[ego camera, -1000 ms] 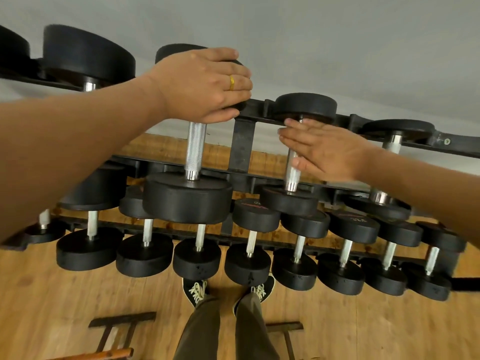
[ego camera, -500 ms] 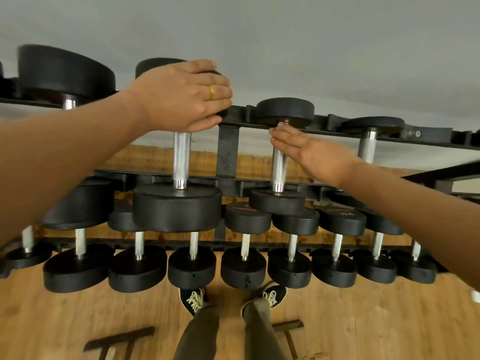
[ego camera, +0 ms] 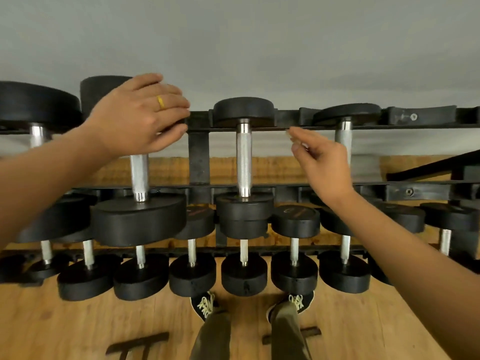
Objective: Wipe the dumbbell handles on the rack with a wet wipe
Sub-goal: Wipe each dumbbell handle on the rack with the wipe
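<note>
A black two-tier rack [ego camera: 198, 158] holds black dumbbells with knurled silver handles. My left hand [ego camera: 137, 115], wearing a yellow ring, lies over the far head of a large dumbbell on the upper tier, fingers curled over its edge; its handle [ego camera: 139, 175] shows below my palm. My right hand [ego camera: 322, 165] hovers in the air between the middle dumbbell's handle [ego camera: 243, 162] and the handle to its right [ego camera: 342, 136], touching neither. Its fingers are loosely bent and hold nothing. No wet wipe shows in either hand.
The lower tier carries a row of several smaller dumbbells [ego camera: 244, 274]. My shoes [ego camera: 205, 305] stand on the wooden floor just in front of it. Dark metal pieces [ego camera: 137, 344] lie on the floor near my feet. A grey wall rises behind the rack.
My right hand has come off the middle dumbbell's handle and moved right, into open air. My left hand stays on the large dumbbell's head. My view has shifted.
</note>
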Motion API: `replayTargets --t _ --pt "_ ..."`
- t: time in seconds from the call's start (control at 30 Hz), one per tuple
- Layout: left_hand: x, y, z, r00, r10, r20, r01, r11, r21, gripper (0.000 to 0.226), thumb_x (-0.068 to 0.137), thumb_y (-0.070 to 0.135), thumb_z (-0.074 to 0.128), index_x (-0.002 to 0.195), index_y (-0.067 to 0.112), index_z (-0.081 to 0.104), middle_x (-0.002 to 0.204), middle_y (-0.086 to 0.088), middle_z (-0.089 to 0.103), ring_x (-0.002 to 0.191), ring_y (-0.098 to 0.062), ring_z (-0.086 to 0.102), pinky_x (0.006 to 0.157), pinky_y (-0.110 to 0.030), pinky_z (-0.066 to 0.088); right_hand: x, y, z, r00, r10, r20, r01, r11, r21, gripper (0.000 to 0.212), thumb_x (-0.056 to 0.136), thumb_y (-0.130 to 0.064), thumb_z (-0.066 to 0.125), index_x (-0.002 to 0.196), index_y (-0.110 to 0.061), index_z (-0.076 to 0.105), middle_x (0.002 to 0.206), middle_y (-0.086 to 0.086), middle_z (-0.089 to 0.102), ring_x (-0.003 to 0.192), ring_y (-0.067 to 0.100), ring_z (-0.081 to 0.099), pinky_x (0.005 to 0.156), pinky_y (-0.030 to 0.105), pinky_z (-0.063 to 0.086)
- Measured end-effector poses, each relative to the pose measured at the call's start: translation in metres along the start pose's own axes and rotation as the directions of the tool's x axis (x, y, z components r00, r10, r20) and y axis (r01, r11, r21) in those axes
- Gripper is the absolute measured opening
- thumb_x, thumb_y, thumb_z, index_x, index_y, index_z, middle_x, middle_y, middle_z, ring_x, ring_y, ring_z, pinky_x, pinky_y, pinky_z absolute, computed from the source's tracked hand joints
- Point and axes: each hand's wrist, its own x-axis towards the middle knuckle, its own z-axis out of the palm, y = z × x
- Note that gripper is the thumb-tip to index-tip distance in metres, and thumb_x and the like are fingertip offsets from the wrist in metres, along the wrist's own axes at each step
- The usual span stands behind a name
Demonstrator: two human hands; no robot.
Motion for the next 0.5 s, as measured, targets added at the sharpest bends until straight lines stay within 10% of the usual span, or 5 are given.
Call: replayTargets --t 0.17,0.3,0.4,0.5 --pt "0.067 0.035 0.004 0.996 0.087 0.019 -0.087 0.996 -0.002 0.037 0.106 0.029 0.051 0.126 0.002 0.065 0.130 -0.019 0.065 0.118 -0.037 0.063 0.104 -0.053 0.043 -0.007 0.018 -0.051 0.995 0.080 -0.067 -0.074 0.993 0.093 0.033 0.100 -0.012 0.059 0.131 -0.020 0.063 0.128 -0.005 0.067 0.119 0.003 0.062 0.104 0.031 0.051" --pt "0.119 0.053 0.020 0.969 0.192 0.158 -0.195 0.981 0.008 0.045 0.104 0.035 0.046 0.127 0.002 0.065 0.131 -0.019 0.064 0.125 -0.036 0.059 0.108 -0.051 0.039 -0.009 0.036 -0.079 0.979 0.132 -0.158 -0.110 0.984 0.142 0.032 0.100 -0.011 0.059 0.130 -0.022 0.064 0.091 -0.006 0.074 0.070 0.019 0.065 0.067 0.023 0.057" --pt "0.143 0.059 0.035 0.956 0.167 0.240 -0.175 0.984 0.013 0.049 0.103 0.038 0.043 0.118 0.000 0.069 0.124 -0.019 0.067 0.122 -0.036 0.060 0.110 -0.050 0.038 -0.001 0.053 -0.092 0.964 0.174 -0.201 -0.140 0.975 0.173 0.031 0.100 -0.011 0.058 0.129 -0.017 0.066 0.087 0.004 0.074 0.078 0.032 0.063 0.072 0.031 0.054" --pt "0.151 0.064 0.051 0.956 0.184 0.227 -0.188 0.982 -0.006 0.045 0.105 0.034 0.045 0.111 -0.002 0.071 0.115 -0.019 0.070 0.116 -0.036 0.063 0.107 -0.050 0.044 0.010 0.069 -0.091 0.956 0.233 -0.179 -0.191 0.956 0.224 0.030 0.099 -0.012 0.059 0.128 -0.014 0.066 0.085 -0.021 0.065 0.091 0.027 0.062 0.069 0.006 0.048"
